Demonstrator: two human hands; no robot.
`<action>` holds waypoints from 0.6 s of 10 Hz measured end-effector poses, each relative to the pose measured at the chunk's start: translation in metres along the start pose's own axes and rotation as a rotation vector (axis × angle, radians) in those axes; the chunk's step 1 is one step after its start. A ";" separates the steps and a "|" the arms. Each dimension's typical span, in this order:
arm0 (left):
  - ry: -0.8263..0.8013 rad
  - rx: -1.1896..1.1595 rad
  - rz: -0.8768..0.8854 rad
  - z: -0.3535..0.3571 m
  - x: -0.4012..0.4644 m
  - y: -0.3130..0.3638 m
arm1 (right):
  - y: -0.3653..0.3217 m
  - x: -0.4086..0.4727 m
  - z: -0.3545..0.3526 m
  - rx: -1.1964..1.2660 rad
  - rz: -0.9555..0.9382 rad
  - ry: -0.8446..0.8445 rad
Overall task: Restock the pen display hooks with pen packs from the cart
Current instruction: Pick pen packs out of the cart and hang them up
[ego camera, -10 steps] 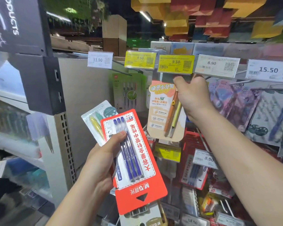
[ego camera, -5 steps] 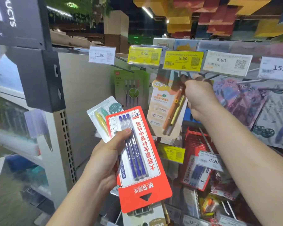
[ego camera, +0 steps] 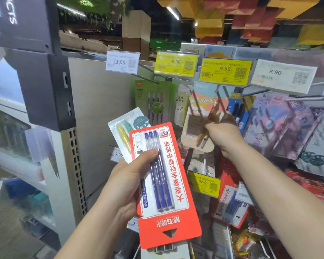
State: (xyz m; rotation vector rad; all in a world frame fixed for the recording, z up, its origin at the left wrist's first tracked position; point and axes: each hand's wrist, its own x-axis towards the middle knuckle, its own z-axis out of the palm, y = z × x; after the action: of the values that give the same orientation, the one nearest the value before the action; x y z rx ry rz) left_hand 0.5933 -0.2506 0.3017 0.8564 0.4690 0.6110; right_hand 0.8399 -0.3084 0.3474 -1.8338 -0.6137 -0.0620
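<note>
Shop pen display (ego camera: 281, 128): left hand (ego camera: 127, 184) grips red pen pack (ego camera: 166, 186); right hand (ego camera: 223, 135), blurred, fingers pinch orange pen pack (ego camera: 195, 126).

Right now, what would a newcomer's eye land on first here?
The big red pen pack at centre, gripped upside down in the left hand over a pale pack with yellow pens. Next, the yellow 9.50 price tag up top, with the blurred right hand at the beige pen pack beneath it.
</note>
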 end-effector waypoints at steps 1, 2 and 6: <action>-0.017 0.002 -0.003 -0.003 0.005 0.001 | 0.002 0.017 0.002 -0.020 0.182 -0.124; -0.042 0.000 -0.013 -0.007 0.009 0.000 | 0.006 0.034 0.007 0.013 0.201 -0.078; -0.132 0.161 0.005 -0.021 0.031 -0.002 | 0.013 0.025 0.009 -0.168 0.136 0.250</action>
State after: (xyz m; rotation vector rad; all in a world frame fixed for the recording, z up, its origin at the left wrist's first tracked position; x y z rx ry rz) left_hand 0.6035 -0.2192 0.2836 1.0450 0.3999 0.5220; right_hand 0.8643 -0.2933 0.3414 -1.9865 -0.3150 -0.2540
